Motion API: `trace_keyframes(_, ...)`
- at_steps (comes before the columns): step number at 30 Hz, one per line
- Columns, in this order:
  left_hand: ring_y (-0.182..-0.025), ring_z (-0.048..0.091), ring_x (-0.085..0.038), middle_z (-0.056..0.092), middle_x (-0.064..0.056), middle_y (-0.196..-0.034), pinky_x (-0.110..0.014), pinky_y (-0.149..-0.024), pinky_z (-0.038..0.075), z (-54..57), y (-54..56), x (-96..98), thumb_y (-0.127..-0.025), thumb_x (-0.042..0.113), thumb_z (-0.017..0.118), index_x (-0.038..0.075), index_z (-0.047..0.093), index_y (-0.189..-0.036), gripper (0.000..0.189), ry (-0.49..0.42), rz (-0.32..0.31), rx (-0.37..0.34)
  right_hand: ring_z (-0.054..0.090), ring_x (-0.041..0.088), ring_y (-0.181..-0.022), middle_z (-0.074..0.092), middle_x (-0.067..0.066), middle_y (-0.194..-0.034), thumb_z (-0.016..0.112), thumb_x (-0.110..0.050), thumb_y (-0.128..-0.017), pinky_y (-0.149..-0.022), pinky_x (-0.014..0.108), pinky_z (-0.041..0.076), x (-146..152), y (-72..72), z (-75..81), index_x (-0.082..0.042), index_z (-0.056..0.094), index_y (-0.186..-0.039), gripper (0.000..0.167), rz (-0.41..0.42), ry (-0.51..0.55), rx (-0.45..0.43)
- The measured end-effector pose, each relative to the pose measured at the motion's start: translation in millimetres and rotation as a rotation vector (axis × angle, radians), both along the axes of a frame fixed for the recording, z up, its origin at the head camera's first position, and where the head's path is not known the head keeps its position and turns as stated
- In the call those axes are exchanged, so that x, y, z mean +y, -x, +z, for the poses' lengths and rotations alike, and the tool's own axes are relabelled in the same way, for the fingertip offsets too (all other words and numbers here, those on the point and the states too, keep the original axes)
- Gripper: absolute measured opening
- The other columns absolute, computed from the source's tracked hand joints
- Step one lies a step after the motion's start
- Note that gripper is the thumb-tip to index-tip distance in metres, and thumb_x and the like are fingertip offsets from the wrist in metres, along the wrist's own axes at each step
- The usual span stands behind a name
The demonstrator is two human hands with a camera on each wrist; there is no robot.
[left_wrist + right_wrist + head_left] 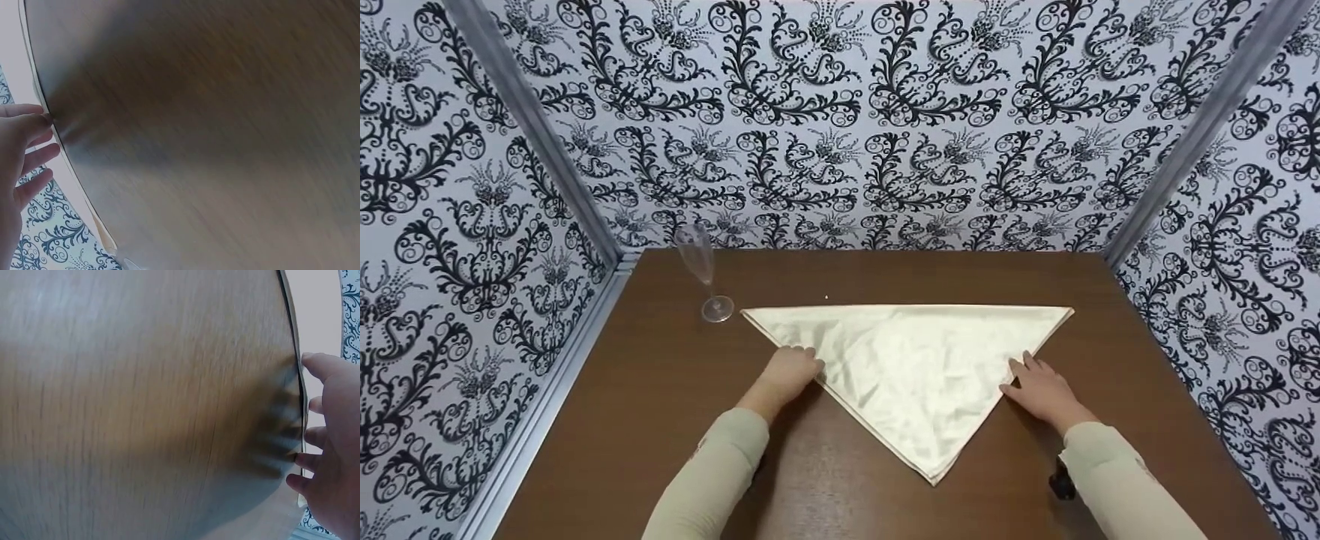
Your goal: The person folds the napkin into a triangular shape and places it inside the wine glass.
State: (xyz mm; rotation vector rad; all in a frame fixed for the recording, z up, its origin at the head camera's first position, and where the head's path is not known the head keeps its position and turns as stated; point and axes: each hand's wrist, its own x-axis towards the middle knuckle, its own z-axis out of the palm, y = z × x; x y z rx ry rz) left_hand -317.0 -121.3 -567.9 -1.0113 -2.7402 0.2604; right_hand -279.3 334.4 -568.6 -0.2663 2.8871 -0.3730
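Note:
A cream cloth napkin (pixel 892 367), folded into a triangle, lies on the brown table with its long edge at the back and a point toward me. Some creases run across its left half. At its left slanting edge, my left hand (pixel 791 371) pinches the cloth between thumb and fingers; the other fingers (pixel 38 188) spread apart in the left wrist view. My right hand (pixel 1044 390) rests at the right slanting edge, its thumb and fingers (pixel 315 439) extended and touching the hem. Both hands lie about halfway along their edges.
A clear champagne flute (pixel 705 274) stands on the table (pixel 660 375) just left of the napkin's far left corner. Patterned wall panels (pixel 825 127) enclose the back and both sides. A small black object (pixel 1062 481) shows beside my right sleeve.

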Motion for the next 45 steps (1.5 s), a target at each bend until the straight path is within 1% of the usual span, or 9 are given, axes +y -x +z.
trace_keyframes(6, -0.067, 0.059, -0.026, 0.059, -0.005, -0.075, -0.039, -0.062, 0.049, 0.7, 0.4, -4.8, -0.086, 0.035, 0.063, 0.018, 0.067, -0.078, 0.019, 0.008, 0.004, 0.014, 0.022, 0.056, -0.134, 0.019, 0.040, -0.149, 0.052, -0.039, -0.099, -0.102, 0.069, 0.024, -5, -0.4, -5.2, 0.009, 0.036, -0.144, 0.068, 0.013, 0.018, 0.014)
trace_keyframes(11, -0.066, 0.058, -0.025, 0.059, -0.005, -0.075, -0.038, -0.059, 0.048, 0.7, 1.0, -8.6, -0.086, 0.030, 0.063, 0.018, 0.068, -0.078, 0.016, 0.018, -0.005, 0.047, 0.025, 0.053, -0.135, 0.025, 0.038, -0.148, 0.055, -0.037, -0.098, -0.102, 0.068, 0.025, -13, -3.3, -4.4, 0.009, 0.039, -0.143, 0.066, 0.016, 0.008, 0.050)
trace_keyframes(17, -0.066, 0.059, -0.026, 0.058, -0.006, -0.076, -0.039, -0.056, 0.050, 0.5, -1.0, -8.2, -0.085, 0.021, 0.065, 0.015, 0.067, -0.079, 0.009, 0.005, 0.018, 0.014, 0.030, 0.049, -0.134, 0.035, 0.033, -0.145, 0.060, -0.034, -0.096, -0.102, 0.066, 0.029, -30, -10.2, -0.8, 0.007, 0.045, -0.140, 0.061, 0.062, -0.032, 0.112)
trace_keyframes(25, -0.064, 0.058, -0.026, 0.056, -0.008, -0.075, -0.039, -0.053, 0.050, 2.6, -20.2, -7.6, -0.085, 0.014, 0.064, 0.012, 0.067, -0.079, 0.007, -0.007, 0.021, 0.017, 0.036, 0.046, -0.132, 0.040, 0.029, -0.143, 0.064, -0.033, -0.093, -0.102, 0.061, 0.033, -61, -33.5, -0.7, 0.004, 0.050, -0.136, 0.059, 0.162, 0.023, 0.145)
trace_keyframes(31, -0.064, 0.057, -0.025, 0.055, -0.007, -0.075, -0.038, -0.052, 0.050, -0.6, -36.4, -9.1, -0.091, 0.016, 0.062, 0.009, 0.065, -0.081, 0.013, -0.045, 0.027, -0.020, 0.038, 0.042, -0.132, 0.040, 0.026, -0.144, 0.067, -0.030, -0.092, -0.101, 0.057, 0.036, -86, -53.3, 1.3, 0.001, 0.055, -0.133, 0.053, 0.206, 0.089, 0.110)
trace_keyframes(36, -0.070, 0.060, -0.023, 0.060, -0.006, -0.086, -0.037, -0.055, 0.052, -3.9, -43.9, -10.6, -0.092, 0.019, 0.063, 0.008, 0.068, -0.085, 0.014, -0.065, -0.002, -0.001, 0.040, 0.041, -0.131, 0.043, 0.025, -0.142, 0.068, -0.031, -0.092, -0.102, 0.055, 0.037, -103, -63.7, 3.3, 0.001, 0.058, -0.129, 0.050, 0.276, 0.109, 0.078)
trace_keyframes(39, -0.078, 0.062, -0.024, 0.064, -0.007, -0.102, -0.038, -0.058, 0.053, -5.2, -46.1, -10.5, -0.092, 0.021, 0.062, 0.006, 0.071, -0.090, 0.017, -0.046, -0.006, 0.026, 0.042, 0.040, -0.130, 0.046, 0.023, -0.140, 0.069, -0.032, -0.091, -0.101, 0.054, 0.038, -111, -68.5, 4.4, -0.001, 0.061, -0.126, 0.048, 0.322, 0.119, 0.067)
trace_keyframes(42, -0.092, 0.063, -0.026, 0.062, -0.006, -0.122, -0.040, -0.067, 0.054, -3.8, -48.5, -10.0, -0.093, 0.024, 0.060, 0.005, 0.072, -0.106, 0.026, 0.004, 0.014, -0.008, 0.043, 0.038, -0.129, 0.047, 0.020, -0.140, 0.068, -0.034, -0.091, -0.101, 0.053, 0.039, -117, -74.3, 5.5, -0.004, 0.061, -0.127, 0.048, 0.368, 0.126, 0.059)
trace_keyframes(45, -0.103, 0.061, -0.026, 0.058, -0.005, -0.132, -0.041, -0.076, 0.053, -0.3, -51.7, -9.0, -0.095, 0.026, 0.057, 0.005, 0.068, -0.120, 0.034, 0.054, 0.035, -0.062, 0.046, 0.037, -0.127, 0.049, 0.018, -0.139, 0.068, -0.036, -0.091, -0.099, 0.053, 0.041, -122, -80.8, 5.9, -0.005, 0.062, -0.126, 0.048, 0.411, 0.125, 0.062)
